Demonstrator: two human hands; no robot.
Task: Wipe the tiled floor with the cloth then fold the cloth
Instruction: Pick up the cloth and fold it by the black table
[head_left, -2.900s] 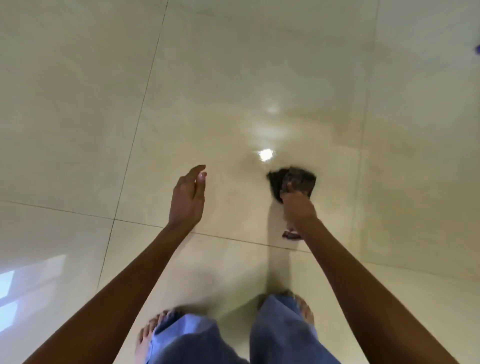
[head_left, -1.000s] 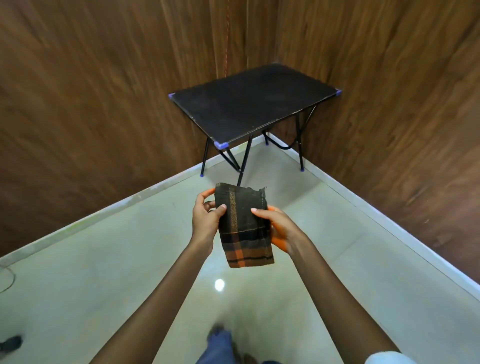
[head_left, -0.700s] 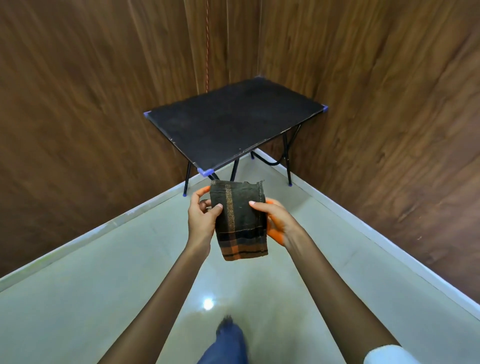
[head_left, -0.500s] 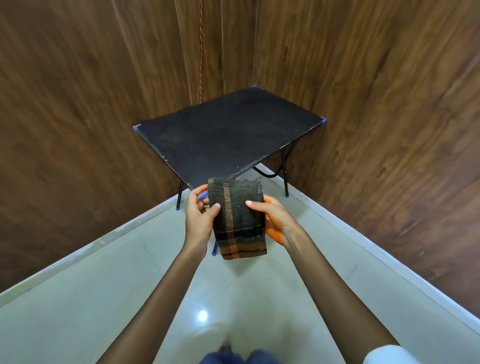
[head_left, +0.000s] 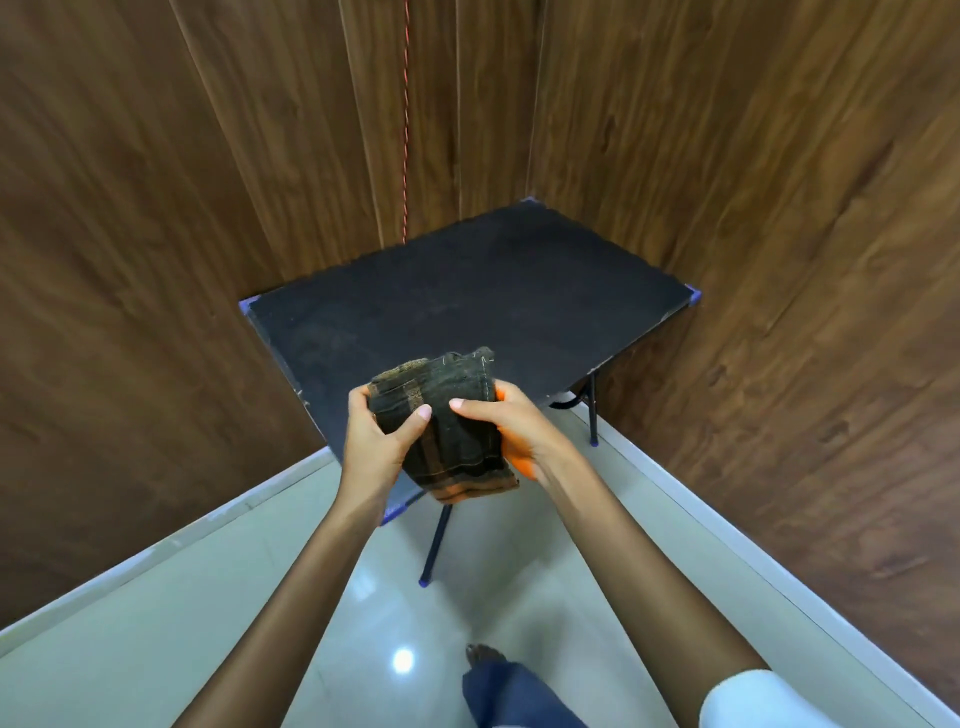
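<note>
A dark checked cloth (head_left: 457, 421) with orange stripes is folded into a small thick pad and held in the air between both hands. My left hand (head_left: 376, 441) grips its left edge, thumb on top. My right hand (head_left: 514, 431) holds its right side, thumb across the top and fingers underneath. The cloth hangs over the near edge of a black folding table (head_left: 467, 296). Below lies the glossy pale tiled floor (head_left: 208, 597).
The black table with blue corner caps stands in a corner between dark wood-panelled walls (head_left: 130, 234). Its thin black legs (head_left: 436, 540) reach the floor in front of me. A white skirting (head_left: 727, 540) runs along the walls. My foot and blue trouser leg (head_left: 498, 686) show at the bottom.
I rose from crouching over the floor and walked to the corner table. The cloth, held by one hand before, is now in both hands and more bunched, above the table edge.
</note>
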